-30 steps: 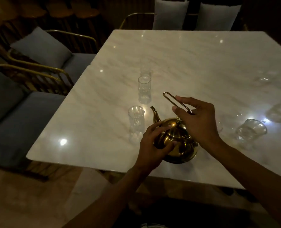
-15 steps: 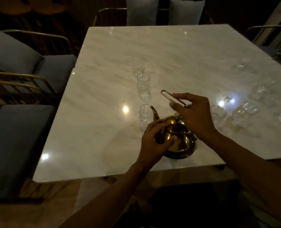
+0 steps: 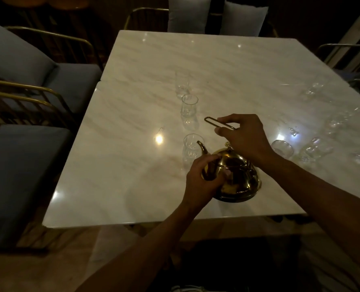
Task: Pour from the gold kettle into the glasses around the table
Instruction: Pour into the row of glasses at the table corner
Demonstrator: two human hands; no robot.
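Gold and polished, the kettle sits on the pale marble surface near its front edge, domed lid and small finial on top, curved spout aimed at the nearest glass just beside it. Since a second ago the hands have barely moved on it; mostly the view has shifted, so more glasses on the right show, and the lift has not begun. The right hand pinches the thin wire handle, raised above the lid. The left hand is cupped around the kettle's near side, fingers closed against the body by the spout's base. Two more glasses line up beyond the nearest one. All look empty as far as the dim light allows, so pouring seems not yet started.
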